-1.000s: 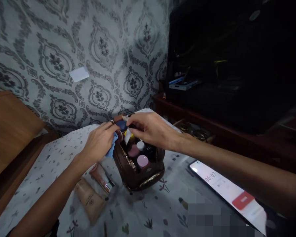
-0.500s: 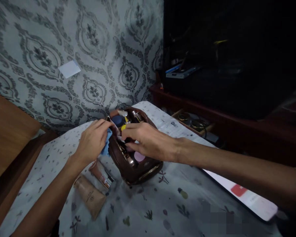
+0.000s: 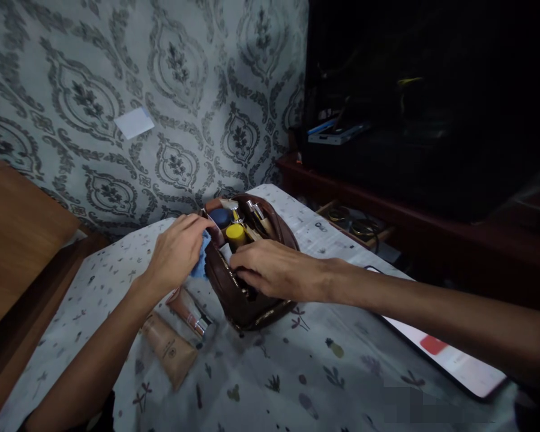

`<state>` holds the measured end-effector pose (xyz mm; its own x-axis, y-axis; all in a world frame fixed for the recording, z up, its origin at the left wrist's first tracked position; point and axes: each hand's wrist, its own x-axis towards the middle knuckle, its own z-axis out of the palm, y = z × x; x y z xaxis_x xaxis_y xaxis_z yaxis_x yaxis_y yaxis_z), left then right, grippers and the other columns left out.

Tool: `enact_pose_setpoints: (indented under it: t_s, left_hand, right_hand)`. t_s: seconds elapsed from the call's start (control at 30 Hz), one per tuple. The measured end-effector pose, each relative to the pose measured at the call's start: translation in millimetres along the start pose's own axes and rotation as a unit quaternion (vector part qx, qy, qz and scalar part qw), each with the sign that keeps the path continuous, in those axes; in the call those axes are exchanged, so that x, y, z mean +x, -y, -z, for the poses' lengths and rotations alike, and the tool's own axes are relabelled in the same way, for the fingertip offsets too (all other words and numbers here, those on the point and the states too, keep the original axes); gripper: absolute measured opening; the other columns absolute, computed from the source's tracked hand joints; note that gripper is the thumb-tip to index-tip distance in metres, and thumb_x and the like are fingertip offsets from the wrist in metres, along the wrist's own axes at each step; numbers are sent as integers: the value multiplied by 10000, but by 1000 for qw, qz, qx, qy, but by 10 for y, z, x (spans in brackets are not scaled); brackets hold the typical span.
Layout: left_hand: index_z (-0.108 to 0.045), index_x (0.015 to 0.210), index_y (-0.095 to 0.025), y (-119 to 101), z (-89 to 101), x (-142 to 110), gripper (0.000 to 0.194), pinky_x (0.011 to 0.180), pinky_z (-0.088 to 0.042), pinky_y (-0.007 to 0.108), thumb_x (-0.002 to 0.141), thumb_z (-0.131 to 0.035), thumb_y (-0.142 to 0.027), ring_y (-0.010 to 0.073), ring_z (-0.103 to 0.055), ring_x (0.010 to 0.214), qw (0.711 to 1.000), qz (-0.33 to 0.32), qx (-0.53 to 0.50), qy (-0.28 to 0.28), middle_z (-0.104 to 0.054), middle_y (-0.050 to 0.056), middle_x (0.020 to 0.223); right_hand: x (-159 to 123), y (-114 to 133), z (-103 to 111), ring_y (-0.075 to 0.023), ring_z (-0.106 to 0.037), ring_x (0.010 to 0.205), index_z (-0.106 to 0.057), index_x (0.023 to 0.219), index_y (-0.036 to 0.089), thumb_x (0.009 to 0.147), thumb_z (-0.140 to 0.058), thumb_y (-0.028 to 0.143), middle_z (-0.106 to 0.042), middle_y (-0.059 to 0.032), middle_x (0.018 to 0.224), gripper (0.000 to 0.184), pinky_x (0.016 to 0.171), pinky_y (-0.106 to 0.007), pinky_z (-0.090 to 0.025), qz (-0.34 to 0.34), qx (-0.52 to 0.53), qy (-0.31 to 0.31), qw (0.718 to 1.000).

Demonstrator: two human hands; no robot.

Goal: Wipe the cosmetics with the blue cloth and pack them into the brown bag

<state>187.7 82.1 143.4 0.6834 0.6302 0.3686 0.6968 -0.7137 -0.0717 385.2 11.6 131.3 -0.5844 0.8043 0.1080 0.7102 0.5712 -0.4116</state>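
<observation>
A brown makeup bag [image 3: 225, 300] stands unzipped on the patterned cloth. My left hand [image 3: 177, 249] is closed at its left rim, and a blue cloth [image 3: 201, 258] shows under the fingers. Inside the bag's near half, my right hand [image 3: 276, 270] is bent with fingertips low among the contents; what they pinch, if anything, is hidden. Beyond it are a yellow-capped container [image 3: 235, 236], a dark blue round lid [image 3: 219, 217] and several slim makeup tubes [image 3: 258, 216]. Left of the bag lie a beige squeeze tube [image 3: 168, 348] and a pinkish tube with a silver cap [image 3: 189, 313].
A lit phone or tablet [image 3: 459, 360] lies under my right forearm. An open drawer [image 3: 364, 231] with round items stands beyond the table's right edge, below a large dark screen [image 3: 432, 120]. A wooden panel [image 3: 22, 240] is at left, the papered wall [image 3: 175, 108] behind.
My right hand has moved nearer and lower in the bag, uncovering the yellow cap. A pink round item at the bag's near end is now hidden. My left hand keeps its place on the rim.
</observation>
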Motion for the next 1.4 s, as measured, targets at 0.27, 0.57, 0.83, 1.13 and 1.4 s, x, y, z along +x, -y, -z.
enact_pose_setpoints:
  t_s: [0.27, 0.57, 0.83, 1.13, 1.4]
  left_hand:
    - [-644, 1145, -202, 47, 37, -134, 357, 932, -484, 320, 978, -332, -160, 198, -630, 1057, 995, 3, -77, -69, -652, 68, 1153]
    - [-645, 1108, -213, 262, -161, -877, 306, 782, -494, 299, 1010, -357, -250, 191, -650, 920, 987, 73, -121, -73, -663, 52, 1022]
    - [-664, 1081, -255, 325, -325, -1547, 304, 826, -514, 314, 1020, -377, -334, 199, -660, 963, 975, 149, -159, -35, -670, 33, 1043]
    - [-668, 1081, -262, 376, -416, -1757, 293, 814, -532, 303, 1017, -395, -348, 196, -673, 967, 968, 163, -183, -44, -679, 27, 1041]
    - [-689, 1036, -215, 445, -446, -1843, 294, 800, -523, 328, 975, -413, -295, 215, -672, 909, 969, 175, -155, -80, -703, 51, 993]
  right_hand:
    - [-24, -65, 60, -162, -677, 808, -726, 1005, 146, 923, -515, 63, -751, -58, 889, 241, 742, -242, -428, -84, 51, -107, 989]
    - [-145, -10, -93, -212, -632, 966, -696, 902, 132, 944, -561, 132, -702, -100, 992, 141, 879, -320, -461, 36, -30, -83, 995]
    - [-89, -9, -221, -228, -632, 927, -687, 837, 119, 969, -513, 148, -702, -104, 914, 221, 917, -365, -438, 26, -100, -34, 994]
    - [-71, -16, -190, -199, -636, 845, -655, 759, 148, 959, -494, 136, -701, -83, 830, 258, 814, -305, -448, 4, -50, -68, 996]
    - [-398, 306, -83, -173, -642, 764, -668, 750, 177, 937, -566, 225, -703, -38, 801, 219, 743, -292, -482, -11, 121, -277, 953]
